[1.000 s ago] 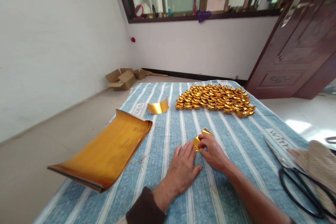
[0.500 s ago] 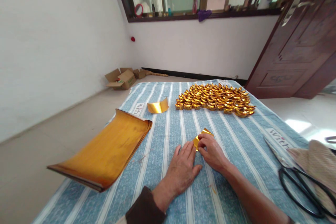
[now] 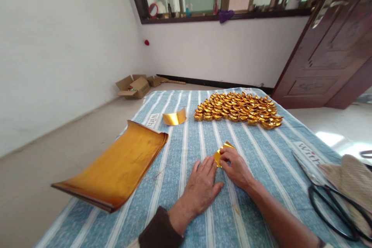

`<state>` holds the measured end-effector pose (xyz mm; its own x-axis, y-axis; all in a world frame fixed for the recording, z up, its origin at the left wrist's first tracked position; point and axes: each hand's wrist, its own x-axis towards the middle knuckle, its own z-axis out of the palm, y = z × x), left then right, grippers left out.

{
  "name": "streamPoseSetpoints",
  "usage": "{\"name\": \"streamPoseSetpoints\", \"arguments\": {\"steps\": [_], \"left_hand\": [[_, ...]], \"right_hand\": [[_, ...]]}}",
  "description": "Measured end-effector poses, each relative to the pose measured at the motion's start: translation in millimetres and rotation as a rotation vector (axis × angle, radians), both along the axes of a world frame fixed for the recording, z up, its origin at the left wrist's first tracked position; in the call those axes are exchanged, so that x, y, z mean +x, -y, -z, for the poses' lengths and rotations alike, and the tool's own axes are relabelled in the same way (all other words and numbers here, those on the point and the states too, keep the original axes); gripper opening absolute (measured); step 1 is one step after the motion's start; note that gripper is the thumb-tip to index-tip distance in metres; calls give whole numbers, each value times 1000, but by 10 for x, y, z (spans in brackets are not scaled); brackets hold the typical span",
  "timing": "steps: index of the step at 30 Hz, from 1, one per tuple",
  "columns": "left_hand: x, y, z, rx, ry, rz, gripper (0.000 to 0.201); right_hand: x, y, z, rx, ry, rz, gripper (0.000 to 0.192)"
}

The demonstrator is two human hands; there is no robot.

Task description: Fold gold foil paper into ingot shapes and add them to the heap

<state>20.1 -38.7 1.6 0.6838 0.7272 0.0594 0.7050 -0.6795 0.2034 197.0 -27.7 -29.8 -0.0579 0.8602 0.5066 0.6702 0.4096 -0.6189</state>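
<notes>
A small piece of shiny gold foil paper (image 3: 217,158), with a fold in it, lies on the striped cloth in front of me. My left hand (image 3: 201,184) rests flat on the cloth, fingers stretched out, its fingertips at the paper's left edge. Thumb and fingertips of my right hand (image 3: 236,167) are pinched together on the paper from the right, covering part of it. Beyond my hands sit many folded gold paper ingots (image 3: 235,110) in close rows. A single curved gold sheet (image 3: 174,117) is to their left.
A stack of larger gold sheets (image 3: 116,166) lies at the left table edge, its ends curling up. Black-handled scissors (image 3: 334,205) and a beige cloth (image 3: 348,178) are at the right. The table wears a blue-and-white striped cloth (image 3: 186,155). Cardboard boxes (image 3: 136,87) stand on the floor behind.
My right hand has shifted very slightly to the right along the gold foil paper. My left hand and everything else stay in place.
</notes>
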Motion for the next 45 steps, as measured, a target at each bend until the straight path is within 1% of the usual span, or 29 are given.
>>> {"name": "streamPoseSetpoints", "arguments": {"steps": [6, 12, 15, 20, 26, 34, 45], "left_hand": [[-3, 3, -11, -17, 12, -4, 55], [-4, 4, -36, -23, -9, -1, 54], [-7, 4, -33, -21, -5, -2, 55], [-15, 8, -12, 7, 34, 0, 53], [-27, 9, 20, 18, 46, -1, 53], [-30, 8, 19, 28, 69, 7, 54], [-29, 7, 29, 41, 64, 10, 51]], "right_hand": [[-14, 14, -5, 76, 53, 60, 19], [46, -5, 9, 124, 132, 180, 23], [100, -26, 15, 117, 172, 236, 23], [191, -57, 47, 81, 227, 334, 18], [258, -88, 95, 15, 276, 411, 15], [277, -104, 102, -36, 310, 427, 14], [275, -99, 102, -50, 324, 422, 13]]}}
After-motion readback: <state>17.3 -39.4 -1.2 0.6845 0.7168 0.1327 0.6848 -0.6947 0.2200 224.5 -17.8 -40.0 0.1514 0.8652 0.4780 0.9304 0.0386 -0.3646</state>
